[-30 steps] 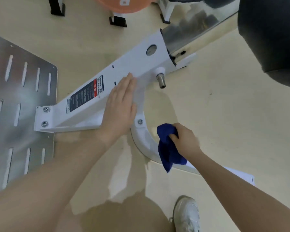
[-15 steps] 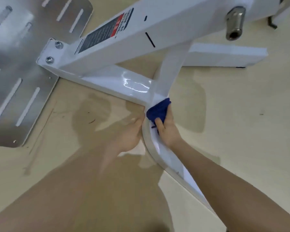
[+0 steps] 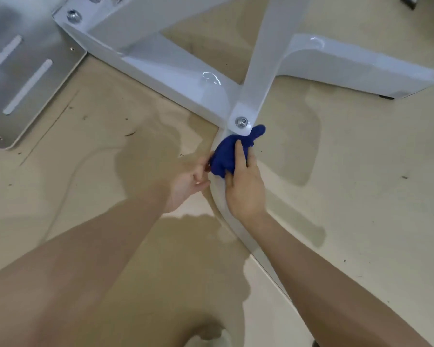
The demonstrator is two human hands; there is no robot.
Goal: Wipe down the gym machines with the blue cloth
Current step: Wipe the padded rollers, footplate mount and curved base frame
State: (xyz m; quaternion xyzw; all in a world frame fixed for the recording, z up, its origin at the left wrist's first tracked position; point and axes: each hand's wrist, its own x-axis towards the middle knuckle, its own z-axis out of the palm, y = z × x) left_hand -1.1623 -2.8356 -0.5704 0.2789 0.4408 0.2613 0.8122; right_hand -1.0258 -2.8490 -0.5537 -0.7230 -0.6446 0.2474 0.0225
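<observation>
**Cloth now at the bolted joint, curved leg running back toward me**

Since half a second ago my head has come lower and closer, so the joint of the frame now fills the middle of the view, and my right hand (image 3: 244,186) has pushed the crumpled dark blue cloth (image 3: 229,152) up along the leg until it touches the bracket with the silver bolt (image 3: 241,122). My left hand (image 3: 189,182) has also come nearer to the cloth.

My right hand presses the cloth down on the white painted metal frame of the gym machine (image 3: 176,71), with the fingers laid over the bundle and the thumb side tucked under its near edge, so I judge it grips as well as presses. My left hand is just beside the cloth on its left, fingers loosely curled; its fingertips seem to touch the cloth edge, but I cannot tell if they pinch it.

What matters for the next stroke is the direction. The curved white leg (image 3: 238,229) runs from the bolt back toward me, under my right forearm, so its long axis is nearly in line with that arm. Right is the nearer hand and already on top. I think the natural move is to pull the cloth back along the curve, or go around the bolt. The grey perforated metal plate (image 3: 30,78) lies well apart, at far left.
</observation>
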